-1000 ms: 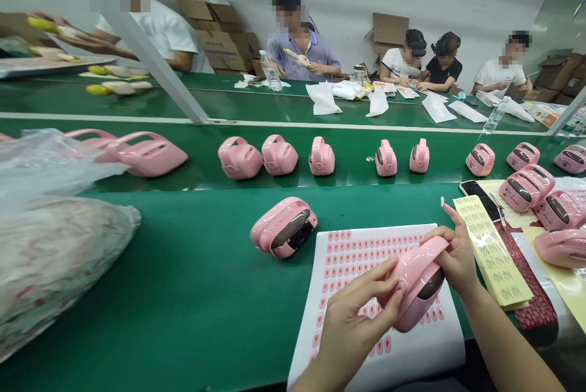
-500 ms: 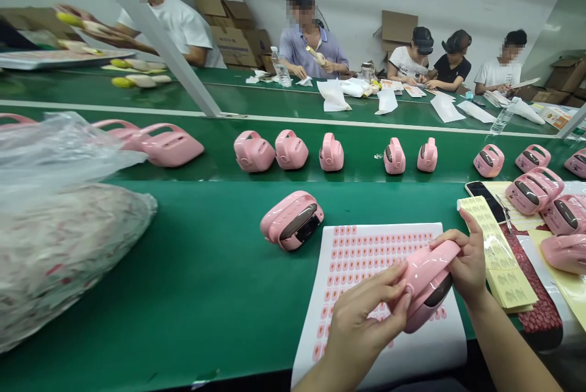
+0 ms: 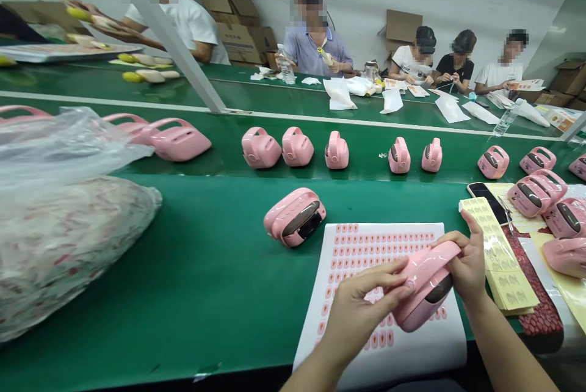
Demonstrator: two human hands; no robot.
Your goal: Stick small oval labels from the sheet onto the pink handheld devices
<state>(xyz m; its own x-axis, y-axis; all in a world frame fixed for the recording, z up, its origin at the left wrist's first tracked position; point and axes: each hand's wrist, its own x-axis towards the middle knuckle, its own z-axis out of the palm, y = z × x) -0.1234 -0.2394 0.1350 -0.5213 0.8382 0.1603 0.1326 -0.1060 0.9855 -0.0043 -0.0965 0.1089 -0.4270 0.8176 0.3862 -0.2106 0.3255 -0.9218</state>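
Two hands are busy at the green conveyor belt (image 3: 192, 282). Far left sits a bulging plastic bag (image 3: 68, 239), then a pink gadget (image 3: 295, 217) lying on the belt. The left hand (image 3: 361, 312) and right hand (image 3: 467, 264) are clamped from either side on a second pink gadget (image 3: 428, 285), held over a white sticker sheet (image 3: 425, 352), with yellow label sheets (image 3: 501, 264) just beside
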